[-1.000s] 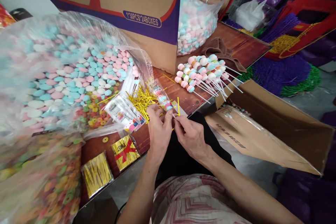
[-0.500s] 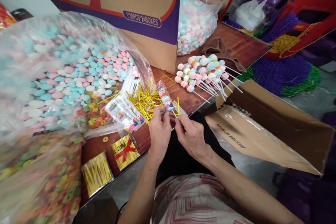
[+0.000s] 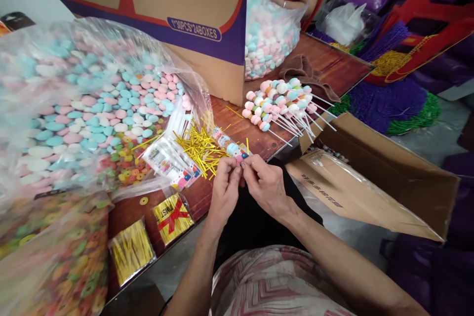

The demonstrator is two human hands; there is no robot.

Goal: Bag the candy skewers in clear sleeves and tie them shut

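Observation:
My left hand (image 3: pixel 224 185) and my right hand (image 3: pixel 263 182) meet at the table's front edge, both pinching the lower end of a bagged candy skewer (image 3: pixel 228 144) that points up and left. My right fingers work at the bag's neck, where a gold twist tie seems to sit; it is too small to see clearly. Just behind the hands lies a loose heap of gold twist ties (image 3: pixel 199 147). Left of that lies a stack of printed clear bags (image 3: pixel 171 160).
Unwrapped candy skewers (image 3: pixel 278 100) are piled at the table's right. A big bag of pastel candies (image 3: pixel 92 103) and ring candies (image 3: pixel 70 266) fill the left. Twist-tie packs (image 3: pixel 172 217) lie near the front. A tall carton (image 3: pixel 177 10) stands behind; an open carton (image 3: pixel 370 173) sits lower right. Another person sits opposite.
The skewer has dropped lower and tilted flatter, and my two hands have closed in together at its lower end. The view has shifted slightly.

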